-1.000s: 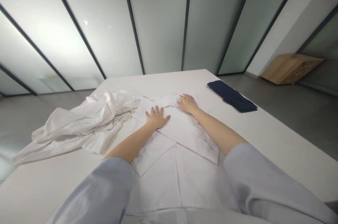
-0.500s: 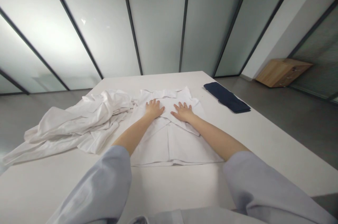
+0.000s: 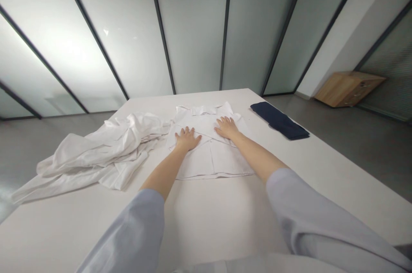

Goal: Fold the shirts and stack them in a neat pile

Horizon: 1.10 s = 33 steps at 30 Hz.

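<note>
A white shirt (image 3: 215, 159) lies flat on the white table, its collar at the far end and its hem toward me. The sleeves are folded across its front. My left hand (image 3: 187, 139) rests open on the left part of the shirt, fingers spread. On the upper right part lies my right hand (image 3: 226, 127), also open, with its palm down. Neither hand grips the cloth. The fabric beneath both palms is hidden.
A rumpled heap of white clothing (image 3: 106, 153) spreads over the table's left side. Near the right edge of the white table (image 3: 209, 213) lies a folded dark navy cloth (image 3: 279, 120). A wooden cabinet (image 3: 346, 88) stands on the floor beyond, and frosted glass panels line the back.
The shirt's hem now lies farther from me, and the shirt looks shorter. My right hand has shifted slightly away and right; my left hand sits a little nearer to me.
</note>
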{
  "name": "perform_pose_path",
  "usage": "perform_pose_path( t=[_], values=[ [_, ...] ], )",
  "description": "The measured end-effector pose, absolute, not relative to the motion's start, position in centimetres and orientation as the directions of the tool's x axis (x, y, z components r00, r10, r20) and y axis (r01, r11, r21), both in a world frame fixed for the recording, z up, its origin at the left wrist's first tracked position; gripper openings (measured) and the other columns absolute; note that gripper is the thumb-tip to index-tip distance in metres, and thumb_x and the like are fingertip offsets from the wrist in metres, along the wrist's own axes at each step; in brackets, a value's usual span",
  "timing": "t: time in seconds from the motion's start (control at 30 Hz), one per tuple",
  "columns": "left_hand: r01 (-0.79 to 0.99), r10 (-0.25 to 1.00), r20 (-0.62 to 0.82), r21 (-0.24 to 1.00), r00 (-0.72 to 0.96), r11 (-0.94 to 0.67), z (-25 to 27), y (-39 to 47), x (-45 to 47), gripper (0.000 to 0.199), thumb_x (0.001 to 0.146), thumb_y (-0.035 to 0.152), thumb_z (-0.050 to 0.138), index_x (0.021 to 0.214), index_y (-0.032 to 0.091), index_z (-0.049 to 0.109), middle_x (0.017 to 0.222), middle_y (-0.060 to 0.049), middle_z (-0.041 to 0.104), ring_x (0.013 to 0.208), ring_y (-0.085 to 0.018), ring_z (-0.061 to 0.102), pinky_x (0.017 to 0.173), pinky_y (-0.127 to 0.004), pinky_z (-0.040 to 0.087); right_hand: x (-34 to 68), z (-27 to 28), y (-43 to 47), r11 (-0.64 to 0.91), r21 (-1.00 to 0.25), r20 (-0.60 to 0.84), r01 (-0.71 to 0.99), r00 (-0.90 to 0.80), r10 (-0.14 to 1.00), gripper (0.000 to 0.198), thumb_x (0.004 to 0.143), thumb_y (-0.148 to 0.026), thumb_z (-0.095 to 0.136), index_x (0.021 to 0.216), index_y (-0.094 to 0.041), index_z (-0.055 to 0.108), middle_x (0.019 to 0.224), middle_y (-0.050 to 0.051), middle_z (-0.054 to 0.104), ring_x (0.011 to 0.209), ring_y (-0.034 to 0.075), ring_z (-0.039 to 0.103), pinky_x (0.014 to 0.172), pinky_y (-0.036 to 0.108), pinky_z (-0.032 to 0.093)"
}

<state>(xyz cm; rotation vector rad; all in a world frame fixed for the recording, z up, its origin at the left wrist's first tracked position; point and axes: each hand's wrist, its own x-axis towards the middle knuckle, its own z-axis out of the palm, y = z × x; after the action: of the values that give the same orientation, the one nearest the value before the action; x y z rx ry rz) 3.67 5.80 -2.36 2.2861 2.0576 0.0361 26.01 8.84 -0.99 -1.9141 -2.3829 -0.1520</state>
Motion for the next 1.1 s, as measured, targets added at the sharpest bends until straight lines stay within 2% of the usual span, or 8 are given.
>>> perform_pose_path(
  t=[0.13,0.3,0.37,0.47,0.67,0.8,0.9,1.1],
  values=[
    [0.991,0.993,-0.007,0.069,0.115,-0.114,-1.8,6.6,3.7,0.072,0.088,0.067,0.027,0.147,0.025,0.036,0.158,-0.013,0.025,0.143,-0.036,0.022,0.109,-0.063,0.022,25.5,-0.6,6.3,0.247,0.018,0.153,0.969,-0.246,0.957,0.053,0.095,-0.047,0.038,0.137,-0.018,0.048,0.148,0.016,0.041,0.136,0.031,0.033,0.112,0.048,0.02],
    [0.98,0.966,0.187,0.044,0.18,-0.192,-1.5,6.3,3.5,0.057,0.091,0.057,0.036,0.127,0.017,0.054,0.137,-0.018,0.049,0.132,-0.033,0.038,0.105,-0.047,0.035,25.9,-1.4,2.6,0.175,-0.035,0.049,0.984,-0.173,0.984,0.054,0.096,-0.053,0.033,0.137,-0.022,0.048,0.146,0.016,0.042,0.133,0.035,0.036,0.106,0.056,0.025],
    [0.975,0.958,0.192,0.035,0.21,-0.221,-1.4,6.0,3.3,0.046,0.093,0.047,0.036,0.119,0.017,0.058,0.124,-0.016,0.058,0.122,-0.029,0.048,0.101,-0.042,0.038,26.3,-1.7,1.8,0.14,-0.04,0.031,0.989,-0.139,0.99,0.054,0.096,-0.054,0.031,0.137,-0.023,0.048,0.146,0.017,0.042,0.132,0.035,0.037,0.104,0.059,0.028],
    [0.974,0.965,0.143,0.023,0.218,-0.224,-1.3,5.4,2.9,0.038,0.093,0.039,0.036,0.114,0.018,0.06,0.115,-0.013,0.063,0.114,-0.027,0.054,0.096,-0.039,0.041,27.0,-1.9,1.5,0.124,-0.037,0.02,0.992,-0.123,0.992,0.056,0.096,-0.054,0.029,0.139,-0.023,0.046,0.147,0.018,0.04,0.132,0.036,0.036,0.102,0.061,0.029],
    [0.962,0.955,0.121,0.001,0.27,-0.272,-1.4,1.8,1.8,0.043,0.093,0.044,0.038,0.123,0.017,0.055,0.13,-0.014,0.056,0.121,-0.026,0.05,0.098,-0.036,0.041,28.0,-1.9,0.5,0.128,-0.011,0.02,0.992,-0.128,0.992,0.059,0.097,-0.051,0.027,0.144,-0.018,0.04,0.151,0.019,0.034,0.138,0.036,0.029,0.105,0.058,0.027],
    [0.945,0.945,0.033,-0.006,0.326,-0.326,-2.0,-0.4,0.9,0.053,0.096,0.047,0.031,0.14,0.019,0.042,0.152,-0.013,0.037,0.139,-0.026,0.034,0.111,-0.042,0.028,28.5,-1.7,-0.9,0.107,0.0,-0.019,0.994,-0.107,0.994,0.057,0.095,-0.052,0.031,0.138,-0.019,0.047,0.151,0.019,0.036,0.135,0.038,0.035,0.104,0.057,0.029],
    [0.945,0.945,-0.011,0.02,0.327,-0.326,-2.2,-0.8,0.3,0.058,0.096,0.05,0.03,0.147,0.021,0.034,0.158,-0.011,0.026,0.145,-0.026,0.023,0.115,-0.046,0.021,28.8,-2.0,-1.8,0.122,-0.02,-0.013,0.992,-0.122,0.992,0.056,0.095,-0.051,0.032,0.14,-0.02,0.046,0.153,0.017,0.033,0.138,0.036,0.032,0.107,0.054,0.027],
    [0.934,0.934,0.08,0.057,0.348,-0.353,-2.1,-0.7,-0.5,0.052,0.094,0.047,0.04,0.139,0.022,0.047,0.153,-0.01,0.036,0.141,-0.024,0.033,0.115,-0.04,0.025,29.3,-2.5,-2.1,0.145,-0.064,0.009,0.987,-0.145,0.989,0.058,0.095,-0.051,0.034,0.144,-0.021,0.043,0.155,0.014,0.031,0.141,0.031,0.03,0.111,0.045,0.026]
  ],
)
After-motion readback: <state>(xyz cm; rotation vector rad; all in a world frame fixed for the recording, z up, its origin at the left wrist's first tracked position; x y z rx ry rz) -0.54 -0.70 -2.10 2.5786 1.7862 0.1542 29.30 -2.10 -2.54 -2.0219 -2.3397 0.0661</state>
